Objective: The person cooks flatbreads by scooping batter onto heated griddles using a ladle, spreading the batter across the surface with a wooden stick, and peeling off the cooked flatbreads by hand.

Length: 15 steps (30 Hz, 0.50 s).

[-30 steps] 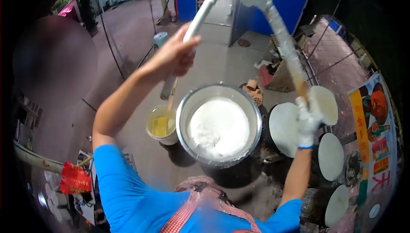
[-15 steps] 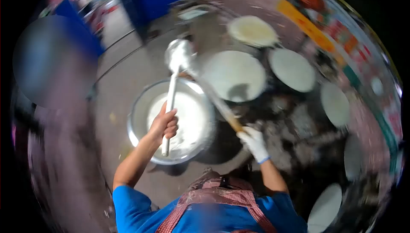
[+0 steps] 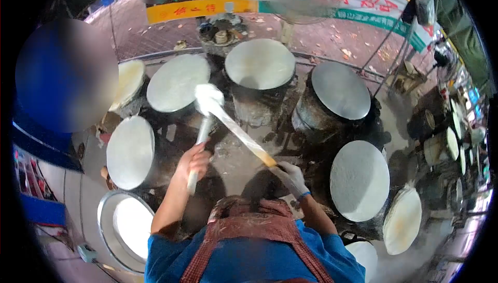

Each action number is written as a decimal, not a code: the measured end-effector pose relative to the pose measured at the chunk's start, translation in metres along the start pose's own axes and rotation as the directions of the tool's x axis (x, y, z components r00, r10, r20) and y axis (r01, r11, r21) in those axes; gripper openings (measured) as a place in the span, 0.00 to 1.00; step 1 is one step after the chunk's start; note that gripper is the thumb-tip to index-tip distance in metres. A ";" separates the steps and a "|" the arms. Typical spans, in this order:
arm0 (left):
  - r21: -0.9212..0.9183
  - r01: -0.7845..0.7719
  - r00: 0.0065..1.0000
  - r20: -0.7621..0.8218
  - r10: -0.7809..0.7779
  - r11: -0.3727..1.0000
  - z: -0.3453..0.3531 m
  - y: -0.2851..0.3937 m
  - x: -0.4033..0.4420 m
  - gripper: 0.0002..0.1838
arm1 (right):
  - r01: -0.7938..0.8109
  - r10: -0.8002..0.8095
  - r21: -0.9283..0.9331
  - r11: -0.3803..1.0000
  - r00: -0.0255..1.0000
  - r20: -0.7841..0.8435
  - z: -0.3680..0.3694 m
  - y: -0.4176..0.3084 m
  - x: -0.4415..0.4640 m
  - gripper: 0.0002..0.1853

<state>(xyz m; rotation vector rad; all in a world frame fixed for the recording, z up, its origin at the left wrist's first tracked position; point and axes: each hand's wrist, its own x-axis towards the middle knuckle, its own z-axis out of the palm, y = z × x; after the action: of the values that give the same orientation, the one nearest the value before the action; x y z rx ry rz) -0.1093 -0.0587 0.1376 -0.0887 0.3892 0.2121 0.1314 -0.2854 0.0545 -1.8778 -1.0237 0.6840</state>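
Note:
My bare left hand (image 3: 193, 162) is wrapped round the lower part of a short white stick (image 3: 203, 132). In my gloved right hand (image 3: 292, 176) is the wooden end of a long batter-coated paddle (image 3: 238, 133). The far ends of both tools meet in a lump of white batter (image 3: 209, 99). Behind that lump stand round griddles, one with a pale sheet (image 3: 179, 83), another with a yellowish-white sheet (image 3: 259, 64), and a bare grey one (image 3: 341, 90). The metal bowl (image 3: 106, 221) of white batter lies at my lower left.
More sheet-covered griddles stand at the left (image 3: 130, 152) and right (image 3: 359, 181). A stack of flat sheets (image 3: 403, 221) lies at the lower right. A printed banner (image 3: 207, 9) hangs beyond the griddles, with thin poles at the right.
The view has turned rightward, so the bowl now sits at the lower left and several griddles are in front. Both hands still hold their tools, which have swung away from above the bowl.

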 end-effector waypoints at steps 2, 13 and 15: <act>-0.166 0.213 0.977 0.052 -0.207 0.963 -0.004 0.015 0.082 0.18 | -0.346 0.346 -0.101 0.933 0.938 -0.022 -0.043 0.020 -0.014 0.20; 0.623 0.522 0.816 -0.164 -0.555 0.583 0.153 -0.076 0.419 0.06 | -0.725 0.600 0.204 0.658 0.341 -0.724 -0.177 0.111 -0.079 0.14; 0.839 0.383 0.864 -0.177 -0.472 0.386 0.167 -0.092 0.485 0.06 | -0.517 0.475 0.270 0.812 0.317 -0.821 -0.187 0.097 -0.040 0.15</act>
<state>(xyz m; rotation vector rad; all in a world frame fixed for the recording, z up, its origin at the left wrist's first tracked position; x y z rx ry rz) 0.4103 -0.0360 0.1087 0.8307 0.3273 -0.5355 0.2921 -0.4272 0.0598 -2.1769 0.2643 -0.0715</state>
